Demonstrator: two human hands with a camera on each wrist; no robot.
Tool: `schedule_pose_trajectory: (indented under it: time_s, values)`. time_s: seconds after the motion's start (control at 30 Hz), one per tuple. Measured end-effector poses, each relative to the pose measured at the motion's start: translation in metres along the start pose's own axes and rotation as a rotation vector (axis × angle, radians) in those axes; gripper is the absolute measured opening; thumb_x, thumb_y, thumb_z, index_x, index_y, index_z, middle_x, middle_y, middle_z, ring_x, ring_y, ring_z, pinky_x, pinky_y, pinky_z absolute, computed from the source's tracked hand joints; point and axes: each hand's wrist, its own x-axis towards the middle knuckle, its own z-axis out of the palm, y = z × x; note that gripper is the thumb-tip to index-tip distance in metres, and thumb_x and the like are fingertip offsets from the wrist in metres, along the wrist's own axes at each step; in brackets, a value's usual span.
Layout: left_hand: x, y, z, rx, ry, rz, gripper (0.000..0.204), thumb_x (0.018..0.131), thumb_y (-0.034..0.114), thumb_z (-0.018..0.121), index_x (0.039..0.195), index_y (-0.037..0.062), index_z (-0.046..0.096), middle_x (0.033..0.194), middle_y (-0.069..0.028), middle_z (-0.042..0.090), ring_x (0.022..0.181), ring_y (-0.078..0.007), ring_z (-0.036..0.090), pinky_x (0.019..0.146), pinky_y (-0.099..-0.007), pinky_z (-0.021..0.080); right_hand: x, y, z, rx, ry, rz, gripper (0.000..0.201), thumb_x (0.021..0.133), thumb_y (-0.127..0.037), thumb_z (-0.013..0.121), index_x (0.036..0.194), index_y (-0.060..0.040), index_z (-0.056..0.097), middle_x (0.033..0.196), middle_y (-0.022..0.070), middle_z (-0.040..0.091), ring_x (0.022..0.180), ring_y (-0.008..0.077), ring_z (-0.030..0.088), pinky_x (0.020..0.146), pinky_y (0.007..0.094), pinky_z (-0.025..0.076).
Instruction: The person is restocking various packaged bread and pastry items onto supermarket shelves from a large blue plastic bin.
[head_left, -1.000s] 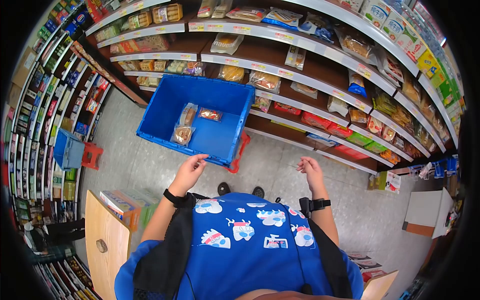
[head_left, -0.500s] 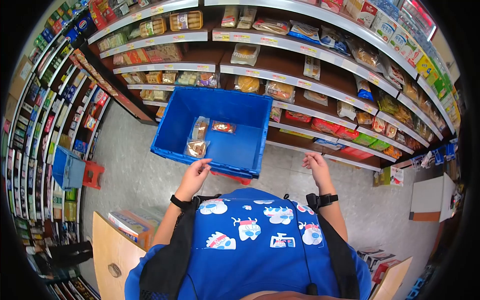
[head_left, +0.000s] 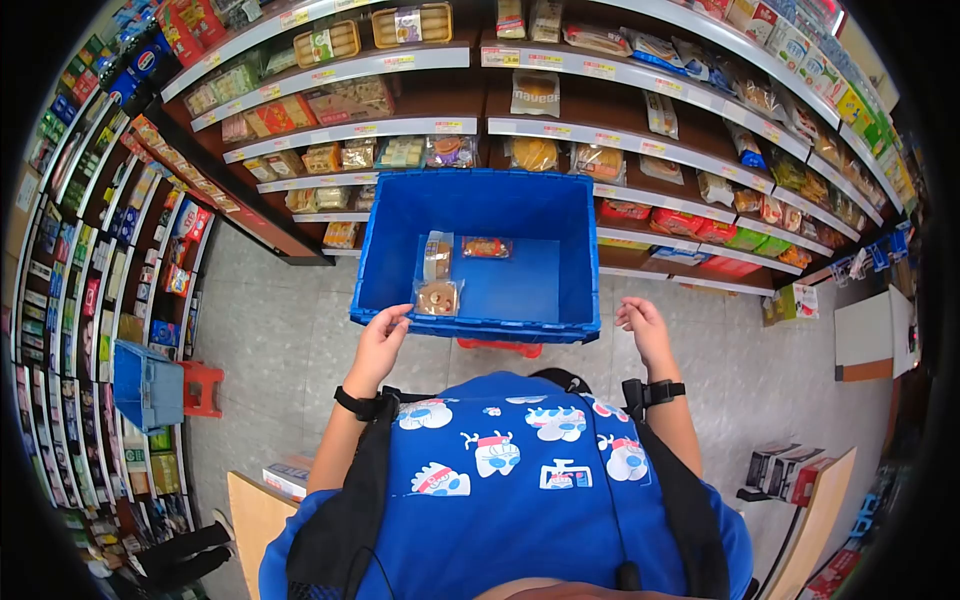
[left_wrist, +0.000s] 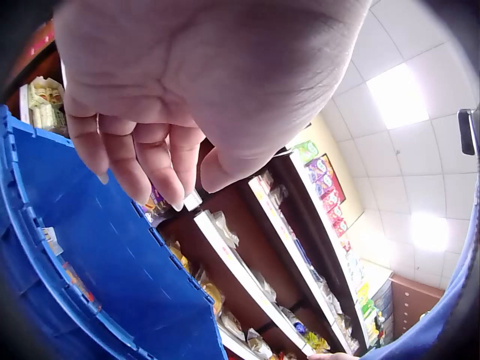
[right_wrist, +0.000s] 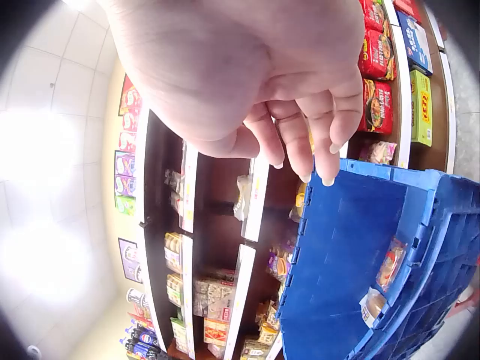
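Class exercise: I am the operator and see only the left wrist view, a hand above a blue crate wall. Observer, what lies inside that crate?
Observer: Three clear-wrapped snack packets lie on the floor of the blue plastic crate.
Operator: Where is the left hand?
Observer: The left hand reaches the near rim beside the nearest packet; I cannot tell if it touches.
Operator: And the right hand?
Observer: The right hand is off the crate's near right corner, holding nothing.

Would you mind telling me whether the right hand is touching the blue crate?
Apart. In the head view, grey floor shows between the right hand and the blue crate; the right wrist view agrees.
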Motion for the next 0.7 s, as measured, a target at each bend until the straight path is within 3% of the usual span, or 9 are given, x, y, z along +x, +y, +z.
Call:
schedule_pose_trajectory:
  time_s: [0.27,0.5,0.7]
  values:
    - [0.002,-0.014,-0.023,-0.125,0.100,-0.092,0.027,0.094,0.011,0.055,0.120,0.0034,0.058,0.091,0.0023,0.058,0.082,-0.0057,0.051,0.076,-0.0194,0.042,0.012,-0.020,0.020,-0.039,-0.038,-0.002,0.024,0.095,-0.013,0.046,0.114,-0.0016,0.056,0.093,0.0053,0.063,0.079,0.0132,0.061,0.071,0.0238,0.045]
    - [0.026,0.006,-0.010,-0.035,0.027,-0.102,0.028,0.094,0.011,0.056,0.121,0.0043,0.058,0.091,0.0020,0.059,0.081,-0.0058,0.052,0.075,-0.0197,0.043,0.053,-0.023,0.012,-0.035,-0.018,0.039,0.025,0.095,-0.015,0.047,0.115,-0.0020,0.056,0.093,0.0052,0.063,0.080,0.0133,0.061,0.071,0.0246,0.045]
    - [0.066,0.011,-0.060,-0.054,0.126,-0.104,0.029,0.093,0.010,0.056,0.122,0.0040,0.057,0.094,0.0021,0.058,0.084,-0.0062,0.051,0.077,-0.0200,0.042,0.125,-0.053,0.079,-0.055,-0.147,0.001,0.024,0.094,-0.015,0.051,0.113,-0.0023,0.059,0.092,0.0040,0.064,0.078,0.0112,0.060,0.071,0.0249,0.046]
